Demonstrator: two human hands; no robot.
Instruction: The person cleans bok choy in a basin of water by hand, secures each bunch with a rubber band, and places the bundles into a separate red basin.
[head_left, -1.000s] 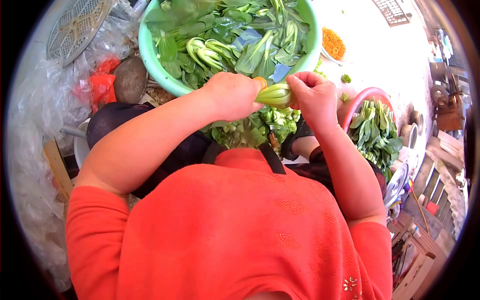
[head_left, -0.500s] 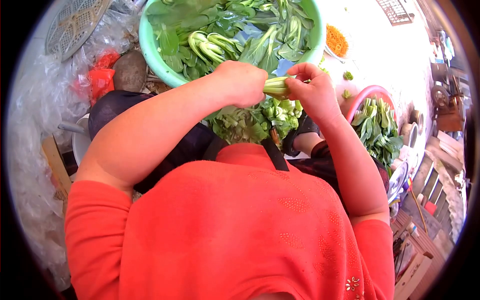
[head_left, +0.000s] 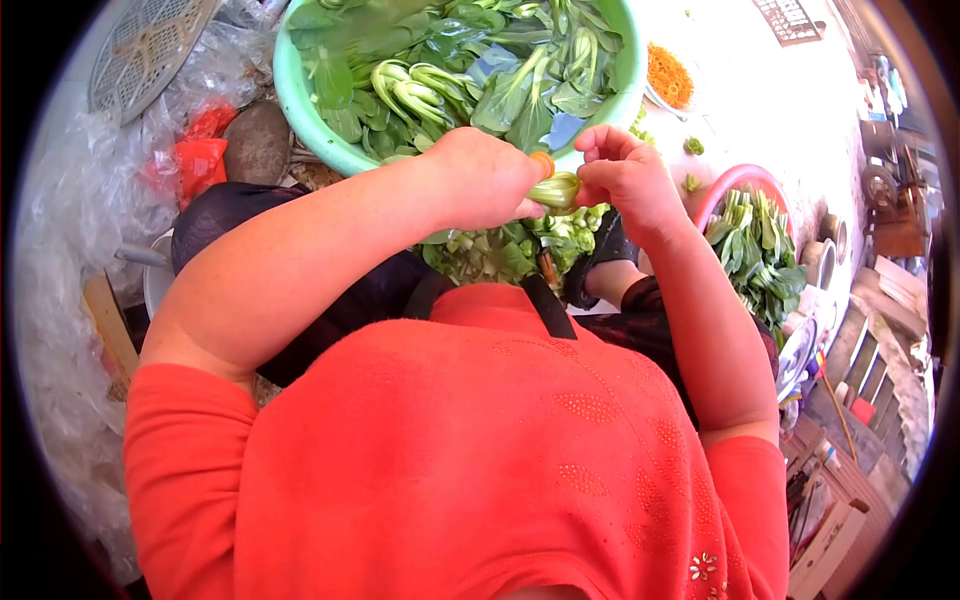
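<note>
My left hand point(head_left: 488, 182) is closed around a bunch of bok choy point(head_left: 556, 191), whose pale green stalk ends stick out toward the right. A small orange piece point(head_left: 543, 163), like a rubber band, shows by the left fingers. My right hand point(head_left: 632, 185) is curled, with its thumb against the stalk ends. Beyond the hands, a green basin point(head_left: 326, 146) holds water and loose bok choy point(head_left: 422, 92). Below them, a heap of cut leaves and trimmings point(head_left: 490, 252) lies between my legs, partly hidden by my arms and chest.
At right, a pink basket point(head_left: 745, 176) holds more bok choy point(head_left: 757, 255). A dish of orange bands point(head_left: 670, 77) stands behind it. Clear plastic sheeting point(head_left: 75, 250), a red bag point(head_left: 200, 163) and a stone point(head_left: 256, 143) lie at left. Metal cans point(head_left: 820, 262) stand far right.
My left hand has shifted slightly right and down, turning the bunch. The orange piece has come into view at its fingers. My right thumb has slid toward the stalk ends.
</note>
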